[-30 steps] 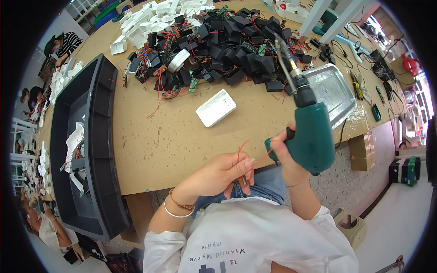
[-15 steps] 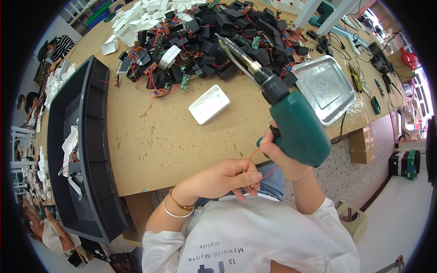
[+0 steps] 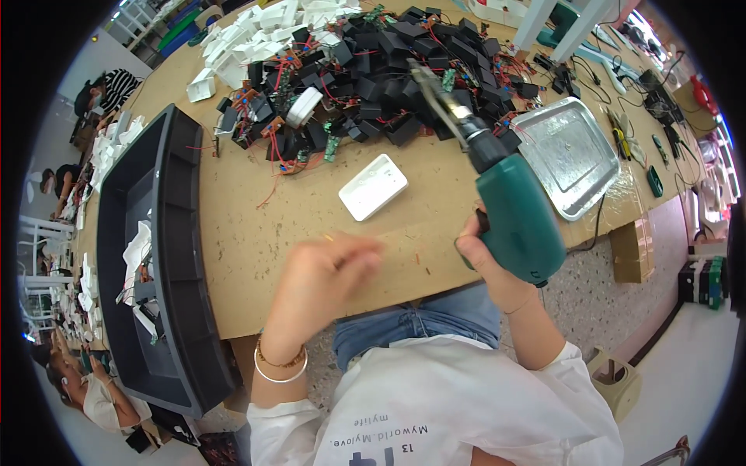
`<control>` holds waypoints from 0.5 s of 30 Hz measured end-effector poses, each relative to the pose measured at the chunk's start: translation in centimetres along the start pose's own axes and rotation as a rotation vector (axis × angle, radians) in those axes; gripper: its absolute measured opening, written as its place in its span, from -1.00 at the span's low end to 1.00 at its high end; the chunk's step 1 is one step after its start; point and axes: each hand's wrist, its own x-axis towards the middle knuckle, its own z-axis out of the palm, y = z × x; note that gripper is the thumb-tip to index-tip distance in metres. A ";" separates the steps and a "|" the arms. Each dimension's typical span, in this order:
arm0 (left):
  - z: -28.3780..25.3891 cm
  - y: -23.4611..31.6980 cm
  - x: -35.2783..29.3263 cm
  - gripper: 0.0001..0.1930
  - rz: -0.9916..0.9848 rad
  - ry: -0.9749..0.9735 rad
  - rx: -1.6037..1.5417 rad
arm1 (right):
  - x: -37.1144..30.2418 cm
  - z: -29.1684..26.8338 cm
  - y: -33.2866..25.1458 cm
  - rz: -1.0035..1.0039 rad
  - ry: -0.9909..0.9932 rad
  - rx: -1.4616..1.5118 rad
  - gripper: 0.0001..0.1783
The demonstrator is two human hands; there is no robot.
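Note:
My right hand (image 3: 497,268) grips a green pistol-shaped soldering gun (image 3: 519,217), its long metal tip pointing up and left toward the pile. Over the near part of the table, left of the gun, my left hand (image 3: 318,276) is smeared by motion. A small orange-yellow bit (image 3: 329,238) shows at its upper edge; I cannot make out what it is or whether the fingers hold it. Just beyond that hand lies an open white plastic case (image 3: 374,187). Further back is a heap of black plastic boxes (image 3: 373,85) tangled with circuit boards and red wires.
A dark grey crate (image 3: 167,256) stands along the left side with a few parts in it. White casings (image 3: 241,46) pile up at the back left. A metal tray (image 3: 571,155) and pliers (image 3: 619,138) lie at the right. Other people sit at the far left.
My left hand has moved up and left, away from the soldering gun. The red wire that ran between my hands no longer shows there. My right hand still grips the gun.

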 end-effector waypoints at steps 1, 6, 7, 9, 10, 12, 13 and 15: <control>-0.6 -0.8 0.7 -0.88 -0.049 0.119 0.064 | 0.0 0.0 0.4 -0.043 0.040 0.027 -0.51; 0.0 -8.3 7.4 -0.83 0.136 0.481 0.162 | 0.1 0.6 0.5 -0.068 0.075 0.108 -0.51; 0.8 -8.0 8.4 -0.82 0.392 0.596 0.351 | 0.0 0.5 0.6 -0.038 0.093 0.111 -0.51; 2.3 -7.4 8.1 -0.83 0.171 0.460 0.253 | -0.4 0.4 0.6 -0.009 0.112 0.112 -0.52; 3.0 -6.9 7.6 -0.83 -0.049 0.315 0.154 | -0.7 0.5 0.4 -0.012 0.146 0.133 -0.73; 4.5 -7.6 7.0 -0.84 0.102 0.372 0.211 | -1.1 0.3 0.5 -0.010 0.184 0.152 -0.93; 5.3 -7.9 6.5 -0.85 0.251 0.433 0.265 | -1.4 0.1 0.7 0.004 0.186 0.156 -0.92; 6.8 -8.1 5.6 -0.87 0.242 0.420 0.363 | -2.1 -0.3 1.3 0.026 0.192 0.158 -0.91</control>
